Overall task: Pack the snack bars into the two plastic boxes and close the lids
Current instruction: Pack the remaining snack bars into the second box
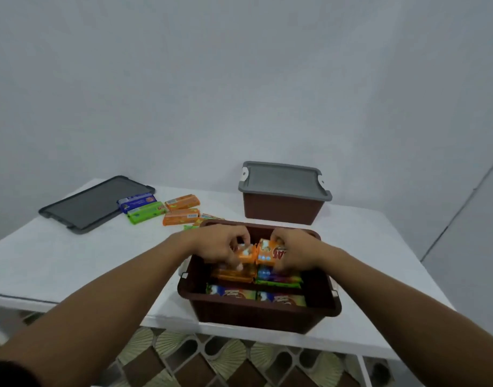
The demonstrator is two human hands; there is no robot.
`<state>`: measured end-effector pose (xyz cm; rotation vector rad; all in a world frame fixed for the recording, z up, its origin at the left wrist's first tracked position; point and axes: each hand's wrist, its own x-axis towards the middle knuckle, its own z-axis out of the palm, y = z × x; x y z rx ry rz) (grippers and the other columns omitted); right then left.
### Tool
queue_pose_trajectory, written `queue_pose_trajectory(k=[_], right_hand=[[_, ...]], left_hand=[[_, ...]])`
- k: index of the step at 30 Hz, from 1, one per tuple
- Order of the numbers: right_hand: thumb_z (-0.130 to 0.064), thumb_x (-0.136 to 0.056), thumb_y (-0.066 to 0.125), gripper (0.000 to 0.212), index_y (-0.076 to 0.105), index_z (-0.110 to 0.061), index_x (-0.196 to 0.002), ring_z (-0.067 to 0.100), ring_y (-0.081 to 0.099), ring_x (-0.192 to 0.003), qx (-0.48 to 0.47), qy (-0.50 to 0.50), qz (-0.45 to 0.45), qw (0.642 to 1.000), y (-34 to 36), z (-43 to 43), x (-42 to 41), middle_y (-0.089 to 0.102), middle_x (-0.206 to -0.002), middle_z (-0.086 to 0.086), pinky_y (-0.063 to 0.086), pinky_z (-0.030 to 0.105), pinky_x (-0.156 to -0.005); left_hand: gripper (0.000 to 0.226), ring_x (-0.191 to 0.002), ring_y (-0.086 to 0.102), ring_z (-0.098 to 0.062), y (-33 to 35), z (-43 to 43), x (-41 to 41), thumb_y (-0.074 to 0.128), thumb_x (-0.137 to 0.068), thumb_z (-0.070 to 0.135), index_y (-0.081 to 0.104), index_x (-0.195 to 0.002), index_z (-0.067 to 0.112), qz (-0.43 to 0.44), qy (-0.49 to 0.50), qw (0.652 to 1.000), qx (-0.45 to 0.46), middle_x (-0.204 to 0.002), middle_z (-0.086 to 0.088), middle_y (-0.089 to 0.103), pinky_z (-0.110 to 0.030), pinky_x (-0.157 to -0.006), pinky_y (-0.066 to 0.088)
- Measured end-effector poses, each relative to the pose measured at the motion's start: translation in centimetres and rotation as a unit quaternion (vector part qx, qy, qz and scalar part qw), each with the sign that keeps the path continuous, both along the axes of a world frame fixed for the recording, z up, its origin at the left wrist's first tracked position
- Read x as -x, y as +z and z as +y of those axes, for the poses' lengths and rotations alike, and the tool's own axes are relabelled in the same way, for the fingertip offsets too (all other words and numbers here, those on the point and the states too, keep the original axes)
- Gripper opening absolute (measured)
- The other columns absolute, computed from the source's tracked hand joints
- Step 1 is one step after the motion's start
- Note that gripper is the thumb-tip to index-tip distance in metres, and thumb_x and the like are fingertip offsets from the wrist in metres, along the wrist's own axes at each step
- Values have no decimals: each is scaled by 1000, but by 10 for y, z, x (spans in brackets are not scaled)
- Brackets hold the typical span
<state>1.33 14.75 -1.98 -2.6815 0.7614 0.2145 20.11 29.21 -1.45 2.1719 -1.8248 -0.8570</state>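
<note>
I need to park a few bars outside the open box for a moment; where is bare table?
Bare: the white table left of the open brown box, nearer than the loose grey lid, and the strip right of that box, nearer than the lidded box. Crowded: loose snack bars behind the open box; both hands fill it.

One head-worn wide-angle view looks forward and down across the white worktop (72, 255), close over the open brown box (262, 314) at lower centre; bare wall fills the upper half.
</note>
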Motion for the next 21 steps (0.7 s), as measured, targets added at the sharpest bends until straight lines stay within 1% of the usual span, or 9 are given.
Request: queue_pose_trajectory(k=[1,3,5,7,10,13,17,19,21], right_hand=[[-36,-76,82,59,49,-30,-124,11,58,-99,-7,2,5,1000,-5,0,1,57,-113,-7,49,23,-78],[-33,-76,83,59,49,-30,-124,11,59,-103,-15,0,11,1000,-14,-1,1,58,-116,-7,52,25,-84],[-32,-75,84,60,51,-28,-125,13,59,-106,-6,-3,10,1000,-20,-2,-1,58,-120,-4,53,27,-88],[-30,-75,85,60,53,-28,-125,14,58,-108,6,-2,8,1000,-23,-1,-2,58,-122,-4,53,29,-92],[-29,-74,85,59,54,-27,-125,15,56,-109,19,4,14,1000,-25,0,-4,55,-121,-4,52,31,-95],[-32,-75,84,60,54,-27,-126,15,56,-110,48,13,16,999,-29,1,-3,53,-122,-4,52,33,-97],[-38,-77,82,63,53,-27,-132,16,57,-111,86,27,27,996,-32,1,-2,55,-126,-3,51,34,-98],[-39,-77,81,64,52,-27,-133,17,57,-113,103,32,30,994,-33,1,-3,54,-127,-3,50,34,-99],[-42,-78,80,65,52,-27,-135,18,55,-115,127,42,36,990,-34,1,-3,54,-129,-2,47,35,-101]], left_hand=[[54,-106,59,-20,-3,-2,4,81,-81,39,49,-125,36,-39,-6,999,-8,-120,2,60,-39,-90,52],[57,-106,56,-21,-9,-6,11,82,-79,39,47,-125,37,-89,-10,996,-14,-121,1,58,-40,-91,50],[57,-106,55,-21,-12,-9,13,84,-77,39,47,-120,37,-116,-9,993,-15,-120,1,57,-42,-91,50],[56,-106,54,-22,-14,-12,15,85,-75,38,46,-116,37,-144,-16,989,-23,-118,1,56,-41,-89,50],[57,-107,53,-21,-17,-16,17,86,-75,37,46,-116,33,-181,-22,983,-27,-119,1,55,-39,-89,50],[58,-107,54,-21,-21,-20,19,86,-75,41,45,-115,32,-219,-30,975,-27,-120,0,57,-41,-90,52],[66,-113,56,-24,-25,-24,22,85,-74,47,49,-125,25,-263,-50,963,-21,-124,-2,59,-43,-92,52],[68,-115,56,-24,-28,-27,24,83,-76,50,49,-128,24,-283,-62,957,-14,-125,-3,59,-41,-94,49],[70,-120,53,-26,-31,-28,25,81,-77,53,49,-132,23,-300,-73,951,-11,-130,-5,58,-43,-100,44]])
